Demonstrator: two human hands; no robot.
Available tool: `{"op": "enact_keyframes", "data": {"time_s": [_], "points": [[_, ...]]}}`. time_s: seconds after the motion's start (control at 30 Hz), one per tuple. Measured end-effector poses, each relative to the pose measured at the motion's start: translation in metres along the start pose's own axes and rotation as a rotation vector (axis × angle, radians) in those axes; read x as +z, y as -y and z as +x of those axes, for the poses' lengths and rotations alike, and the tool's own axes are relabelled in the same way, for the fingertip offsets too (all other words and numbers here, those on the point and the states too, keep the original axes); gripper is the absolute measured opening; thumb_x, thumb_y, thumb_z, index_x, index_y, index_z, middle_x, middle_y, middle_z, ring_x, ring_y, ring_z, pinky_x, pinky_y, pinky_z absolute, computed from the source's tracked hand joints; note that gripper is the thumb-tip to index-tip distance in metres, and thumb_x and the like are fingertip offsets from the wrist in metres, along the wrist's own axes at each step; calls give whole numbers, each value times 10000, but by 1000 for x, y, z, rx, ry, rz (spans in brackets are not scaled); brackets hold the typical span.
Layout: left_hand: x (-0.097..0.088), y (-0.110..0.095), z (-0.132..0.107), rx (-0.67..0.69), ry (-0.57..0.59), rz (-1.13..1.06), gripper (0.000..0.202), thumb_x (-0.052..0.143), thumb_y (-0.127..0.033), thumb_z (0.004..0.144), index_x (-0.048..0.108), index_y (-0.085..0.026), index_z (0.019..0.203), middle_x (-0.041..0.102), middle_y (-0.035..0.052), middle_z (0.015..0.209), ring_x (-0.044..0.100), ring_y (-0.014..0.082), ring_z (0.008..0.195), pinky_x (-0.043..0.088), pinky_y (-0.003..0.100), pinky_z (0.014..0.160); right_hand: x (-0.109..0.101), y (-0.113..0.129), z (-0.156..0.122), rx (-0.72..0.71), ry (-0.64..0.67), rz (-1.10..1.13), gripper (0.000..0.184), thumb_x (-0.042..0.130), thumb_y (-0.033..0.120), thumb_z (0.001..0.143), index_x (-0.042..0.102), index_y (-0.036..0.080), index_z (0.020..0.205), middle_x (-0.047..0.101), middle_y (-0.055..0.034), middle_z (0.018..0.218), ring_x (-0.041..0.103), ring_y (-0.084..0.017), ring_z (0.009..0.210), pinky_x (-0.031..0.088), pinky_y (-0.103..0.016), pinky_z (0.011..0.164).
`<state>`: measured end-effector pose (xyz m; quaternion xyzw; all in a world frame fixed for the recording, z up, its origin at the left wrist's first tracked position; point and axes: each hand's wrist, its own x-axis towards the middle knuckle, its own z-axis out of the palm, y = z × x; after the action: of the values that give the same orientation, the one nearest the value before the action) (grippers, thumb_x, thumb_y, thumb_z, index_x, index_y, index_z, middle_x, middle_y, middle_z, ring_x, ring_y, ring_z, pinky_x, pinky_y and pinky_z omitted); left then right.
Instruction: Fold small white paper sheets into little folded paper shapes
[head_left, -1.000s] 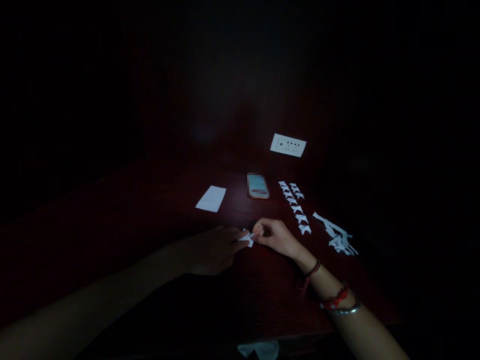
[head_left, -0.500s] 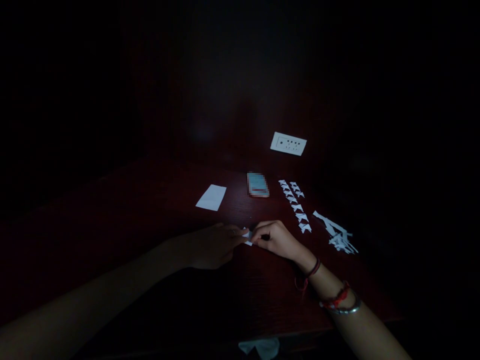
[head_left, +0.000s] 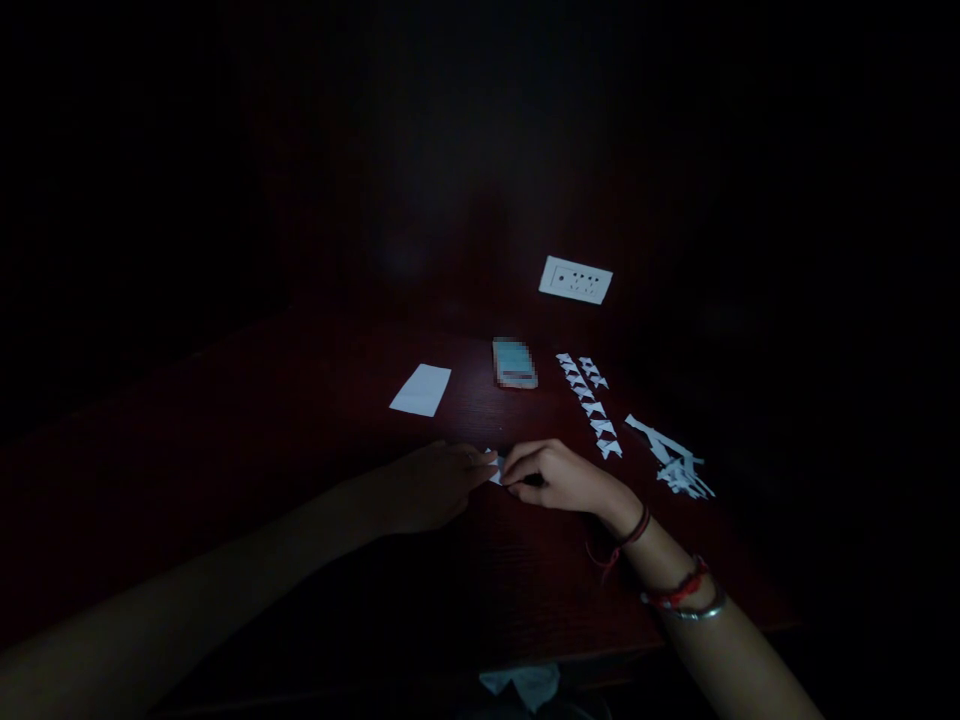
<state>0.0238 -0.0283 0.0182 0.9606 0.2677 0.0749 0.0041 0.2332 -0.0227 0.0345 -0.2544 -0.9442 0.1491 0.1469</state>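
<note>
On the dark red table (head_left: 510,570) I see one small white piece of folded paper (head_left: 496,470), between the person's two hands. Only a narrow part shows, slanting from upper left to lower right; its true long axis I cannot tell, because fingers cover it. The left hand (head_left: 431,488) touches its left side, fingers rather straight; it is in shadow, so I cannot tell how far they are open. The right hand (head_left: 566,478) has its fingers bent, the tips nearly together, gripping the right side. Beyond them I count one flat white four-sided sheet (head_left: 421,390), one rectangular device with light-blue face (head_left: 514,363), about seven white folded paper pieces in a long row (head_left: 589,405) and about three in a short row (head_left: 593,373). Farther right is one pile of thin white paper strips (head_left: 679,470), too tangled to count.
</note>
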Motion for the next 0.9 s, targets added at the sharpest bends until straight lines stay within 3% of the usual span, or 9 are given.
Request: {"op": "enact_keyframes", "data": {"time_s": [0.2, 0.57, 0.8, 0.9], "points": [[2, 0, -1, -5, -12, -4, 519, 403, -75, 700, 337, -187, 1202, 374, 67, 1239, 372, 200, 1077, 318, 317, 799, 1, -3, 0, 49, -106, -43, 224, 441, 140, 754, 603, 157, 908, 567, -30, 880, 531, -98, 769, 406, -208, 715], [12, 8, 1, -5, -77, 12, 508, 401, -61, 689, 358, -198, 1177, 374, 55, 1240, 380, 200, 1068, 316, 322, 789, -4, 4, 2, 78, 45, -290, 232, 429, 148, 745, 610, 184, 885, 560, -24, 915, 529, -111, 802, 386, -216, 745], [14, 15, -1, 22, -118, -8, 488, 401, -82, 725, 341, -229, 1186, 375, 40, 1238, 376, 196, 1072, 301, 336, 811, -4, 1, 0, 94, -51, -261, 254, 421, 151, 747, 599, 180, 925, 559, -20, 924, 531, -105, 788, 386, -209, 748], [12, 19, 1, 62, -175, -49, 408, 391, -93, 758, 400, -248, 1135, 413, 25, 1193, 400, 166, 1044, 279, 317, 843, -2, 0, 1, 81, -29, -254, 273, 420, 155, 751, 583, 190, 967, 555, -19, 953, 529, -110, 819, 387, -213, 761]]}}
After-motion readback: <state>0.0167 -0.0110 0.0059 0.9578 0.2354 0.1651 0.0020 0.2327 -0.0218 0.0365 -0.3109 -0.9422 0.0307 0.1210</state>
